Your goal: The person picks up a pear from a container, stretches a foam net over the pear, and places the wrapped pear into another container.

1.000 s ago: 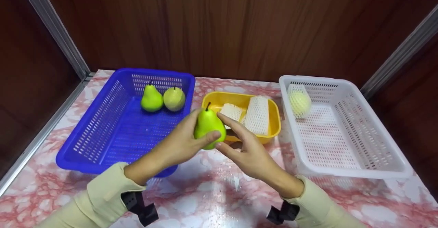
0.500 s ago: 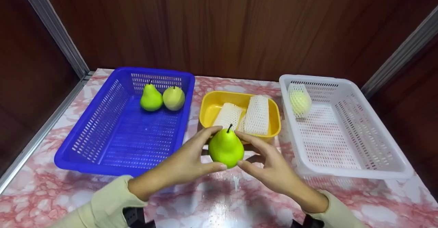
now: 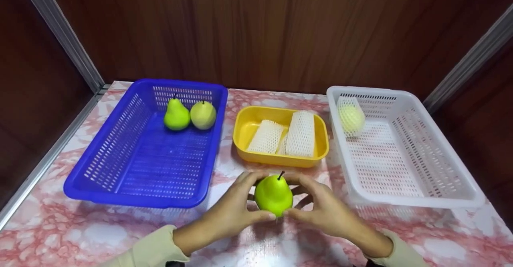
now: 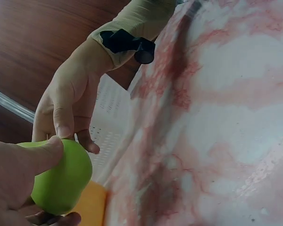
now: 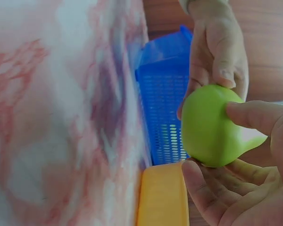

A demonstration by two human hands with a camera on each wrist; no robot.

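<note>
A bright green pear (image 3: 274, 195) with a dark stem stands stem-up between my two hands, in front of the yellow tub. My left hand (image 3: 231, 209) grips its left side, fingers behind and thumb low at the front. From the right, my right hand (image 3: 326, 207) holds it in the same way, its thumb (image 5: 254, 115) lying on the skin in the right wrist view. In the left wrist view, the left thumb (image 4: 49, 153) presses the pear (image 4: 65, 176). White foam net sleeves (image 3: 302, 134) lie in the yellow tub (image 3: 276, 160).
At the left is a blue basket (image 3: 160, 166) with a green pear (image 3: 177, 114) and a paler, rounder pear (image 3: 203, 115). The white basket (image 3: 417, 203) at the right holds a pale fruit in a foam net (image 3: 352, 118). A wooden panel (image 3: 256, 30) stands behind.
Both hands have brought the pear from over the blue basket's right edge to the right and nearer me. The right hand has closed in around it. Baskets and tub stay put.
</note>
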